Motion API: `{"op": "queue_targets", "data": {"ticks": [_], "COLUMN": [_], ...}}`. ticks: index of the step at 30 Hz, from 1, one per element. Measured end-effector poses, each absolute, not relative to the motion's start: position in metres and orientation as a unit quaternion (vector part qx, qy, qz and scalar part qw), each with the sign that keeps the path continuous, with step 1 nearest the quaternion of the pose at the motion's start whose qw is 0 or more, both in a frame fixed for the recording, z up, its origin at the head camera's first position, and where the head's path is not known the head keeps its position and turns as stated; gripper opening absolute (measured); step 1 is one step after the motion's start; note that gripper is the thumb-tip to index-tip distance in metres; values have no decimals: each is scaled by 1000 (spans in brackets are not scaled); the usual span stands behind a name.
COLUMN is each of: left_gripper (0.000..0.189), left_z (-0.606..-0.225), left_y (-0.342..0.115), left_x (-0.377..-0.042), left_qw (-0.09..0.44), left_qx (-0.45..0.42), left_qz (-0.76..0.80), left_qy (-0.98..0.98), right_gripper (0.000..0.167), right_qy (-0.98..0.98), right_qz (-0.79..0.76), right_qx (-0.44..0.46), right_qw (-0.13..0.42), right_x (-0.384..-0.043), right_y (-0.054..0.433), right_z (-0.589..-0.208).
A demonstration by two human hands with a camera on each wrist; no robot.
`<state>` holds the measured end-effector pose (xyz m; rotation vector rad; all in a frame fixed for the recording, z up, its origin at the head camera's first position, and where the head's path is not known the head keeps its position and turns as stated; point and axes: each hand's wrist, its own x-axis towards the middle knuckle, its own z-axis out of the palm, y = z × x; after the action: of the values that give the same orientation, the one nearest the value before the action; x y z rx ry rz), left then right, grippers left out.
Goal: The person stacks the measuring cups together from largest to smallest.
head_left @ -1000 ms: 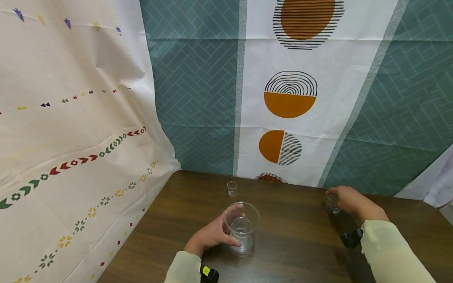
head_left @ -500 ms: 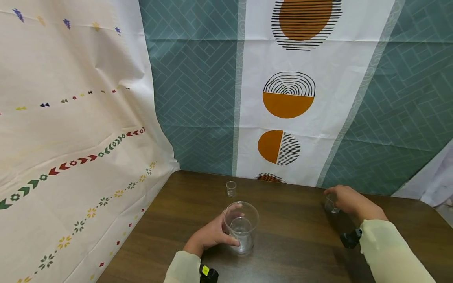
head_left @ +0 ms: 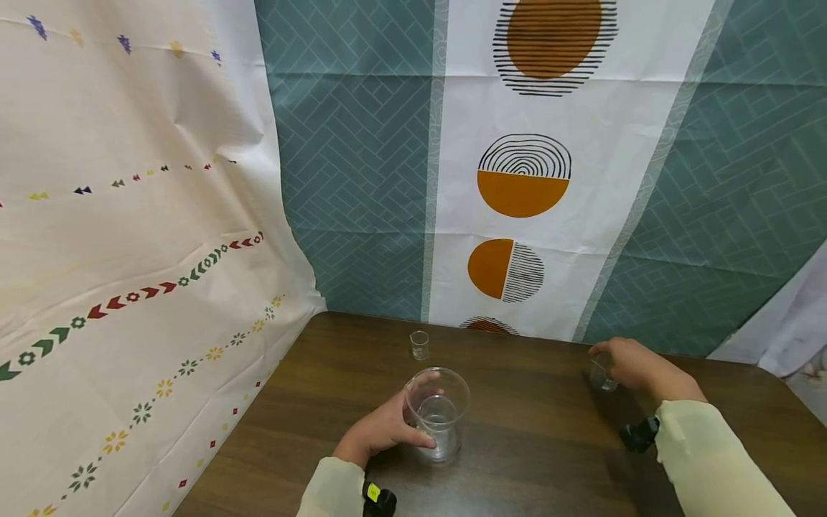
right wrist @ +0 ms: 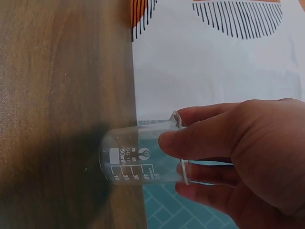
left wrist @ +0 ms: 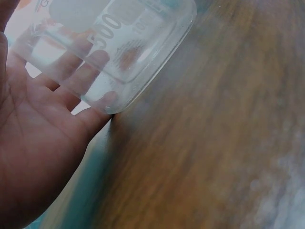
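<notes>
My left hand (head_left: 377, 431) grips a large clear beaker (head_left: 457, 413) around its side, with the thumb at the front and the fingers behind. The left wrist view shows a 500 marking on this beaker (left wrist: 143, 52), and a smaller rounded outline inside it; whether that is another vessel or liquid I cannot tell. Over on the right, my right hand (head_left: 636, 368) pinches a small beaker (head_left: 601, 377) at its rim between thumb and fingers. That beaker (right wrist: 128, 155) carries a 50 ml scale and looks upright. Whether its base touches the table I cannot tell.
A tiny clear beaker (head_left: 420, 346) stands upright near the back edge of the brown wooden table (head_left: 517, 388), behind the large one. Patterned cloth (head_left: 362, 179) hangs behind the table, and a cream cloth (head_left: 161, 287) hangs along the left side.
The head view has shifted slightly, so the things on the table sit a little farther left in it. Both hands keep the same hold on their beakers.
</notes>
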<state>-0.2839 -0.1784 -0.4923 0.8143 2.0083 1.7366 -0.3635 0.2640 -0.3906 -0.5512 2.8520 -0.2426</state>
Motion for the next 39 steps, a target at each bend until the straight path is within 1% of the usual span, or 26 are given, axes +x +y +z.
{"op": "queue_targets", "data": {"ticks": [9, 15, 27, 39], "left_gripper": [99, 99, 97, 95], "left_z": [-494, -496, -495, -497], "left_y": [-180, -180, -180, -181], "left_x": [-285, -286, -286, -286], "left_qw": [180, 183, 183, 183], "left_qx": [287, 287, 290, 287], "left_qz": [612, 616, 620, 616], "left_qy": [714, 710, 706, 711], "right_gripper": [42, 42, 42, 42], "right_qy": [972, 972, 970, 968], "right_qz": [-67, -62, -78, -70], "right_qx": [-207, -211, -201, -220], "right_qw": [92, 88, 108, 101], "right_x": [-361, -359, -352, -343], "right_y": [259, 255, 246, 235], "right_z": [-386, -384, -377, -369]}}
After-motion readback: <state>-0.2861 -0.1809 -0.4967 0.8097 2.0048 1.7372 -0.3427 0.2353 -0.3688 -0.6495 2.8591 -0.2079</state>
